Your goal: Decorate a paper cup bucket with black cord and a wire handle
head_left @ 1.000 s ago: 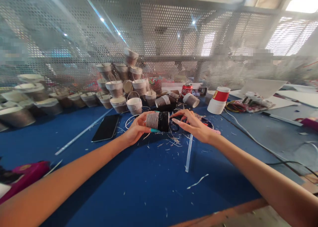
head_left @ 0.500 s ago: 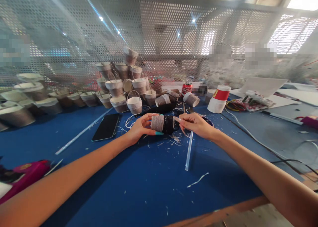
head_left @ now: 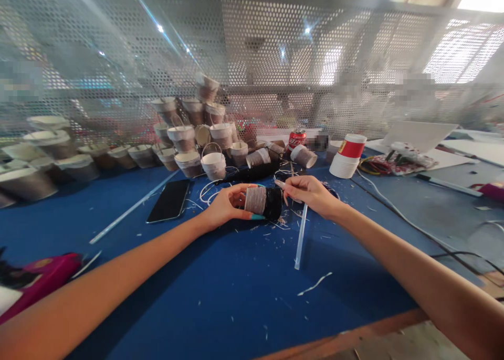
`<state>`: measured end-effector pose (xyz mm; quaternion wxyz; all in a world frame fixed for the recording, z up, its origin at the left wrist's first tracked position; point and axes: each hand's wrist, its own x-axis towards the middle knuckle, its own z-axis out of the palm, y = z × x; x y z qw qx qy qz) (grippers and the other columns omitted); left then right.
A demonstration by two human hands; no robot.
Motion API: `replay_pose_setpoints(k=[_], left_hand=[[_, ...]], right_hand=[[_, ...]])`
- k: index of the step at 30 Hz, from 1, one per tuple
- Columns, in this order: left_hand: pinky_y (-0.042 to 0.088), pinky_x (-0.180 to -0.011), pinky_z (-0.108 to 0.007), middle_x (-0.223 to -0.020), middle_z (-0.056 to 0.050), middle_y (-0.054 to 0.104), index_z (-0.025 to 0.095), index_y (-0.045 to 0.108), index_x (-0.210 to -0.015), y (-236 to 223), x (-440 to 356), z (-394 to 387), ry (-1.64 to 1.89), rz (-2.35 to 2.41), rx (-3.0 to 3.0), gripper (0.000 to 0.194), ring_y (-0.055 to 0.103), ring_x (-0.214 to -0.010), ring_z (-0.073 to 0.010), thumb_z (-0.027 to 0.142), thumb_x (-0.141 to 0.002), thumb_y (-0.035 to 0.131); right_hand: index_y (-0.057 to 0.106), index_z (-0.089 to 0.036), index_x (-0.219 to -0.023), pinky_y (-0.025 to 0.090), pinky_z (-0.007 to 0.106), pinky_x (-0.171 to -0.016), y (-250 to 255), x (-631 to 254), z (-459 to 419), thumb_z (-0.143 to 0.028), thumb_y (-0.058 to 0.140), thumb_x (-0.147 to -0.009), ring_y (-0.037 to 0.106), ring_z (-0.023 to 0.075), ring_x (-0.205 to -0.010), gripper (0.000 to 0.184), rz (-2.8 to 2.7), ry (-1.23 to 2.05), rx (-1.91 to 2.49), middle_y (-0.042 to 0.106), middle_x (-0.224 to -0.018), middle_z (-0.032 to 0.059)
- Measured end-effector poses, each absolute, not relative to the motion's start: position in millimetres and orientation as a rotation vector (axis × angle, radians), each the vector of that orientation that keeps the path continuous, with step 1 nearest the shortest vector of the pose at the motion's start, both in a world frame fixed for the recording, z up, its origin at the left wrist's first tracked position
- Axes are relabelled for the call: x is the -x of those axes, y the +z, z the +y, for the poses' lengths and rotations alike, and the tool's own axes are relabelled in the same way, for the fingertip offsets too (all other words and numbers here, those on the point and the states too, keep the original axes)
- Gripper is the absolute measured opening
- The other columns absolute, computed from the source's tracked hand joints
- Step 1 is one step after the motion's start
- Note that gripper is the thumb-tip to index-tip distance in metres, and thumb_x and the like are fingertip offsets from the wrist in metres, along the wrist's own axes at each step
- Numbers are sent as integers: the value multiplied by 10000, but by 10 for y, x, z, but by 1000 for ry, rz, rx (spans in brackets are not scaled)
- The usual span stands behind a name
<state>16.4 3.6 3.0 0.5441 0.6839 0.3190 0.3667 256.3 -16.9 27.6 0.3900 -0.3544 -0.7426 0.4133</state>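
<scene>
Right of the phone (head_left: 168, 201), our left hand (head_left: 221, 209) clasps the cup (head_left: 256, 200); farther right, we cannot tell if our right hand (head_left: 313, 196) grips anything.

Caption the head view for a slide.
Left hand holds a gray-and-black wrapped cup sideways, right hand at its black end, with small buckets stacked beyond on the blue table.

Phone (head_left: 168, 201): flat on the left of the table (head_left: 197, 318), screen dark.
Soda can (head_left: 297, 138): red, upright on the far side.
Paper cups (head_left: 343, 168): white stack with a red band near its top, right of the can.
Coloured wires (head_left: 370, 167): coiled just right of the cups.
Perforated panel (head_left: 268, 40): grey, standing along the far side.
</scene>
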Motion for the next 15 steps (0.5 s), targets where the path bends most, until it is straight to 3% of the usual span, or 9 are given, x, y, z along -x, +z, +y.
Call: replay_pose_setpoints(k=[5,15], left_hand=[[436,-894,-432,-1058,-81,660,180,574,-1112,25,-161,33,860,740,-1645,671,591,-1015,-243,103,-486,804],[443,-887,-429,-1065,-89,648,187,557,-1143,34,-166,-3,851,767,-1753,688,588,-1021,-250,124,-502,799]], right_hand=[[554,-155,-625,152,255,-458,246,-2567,-128,-553,531,-783,229,64,-460,429,-1873,1045,946,322,-483,-67],[529,-164,-588,163,251,-457,296,-2546,-148,-616,552,-718,245,64,-460,471,-1852,1028,986,339,-477,-64]])
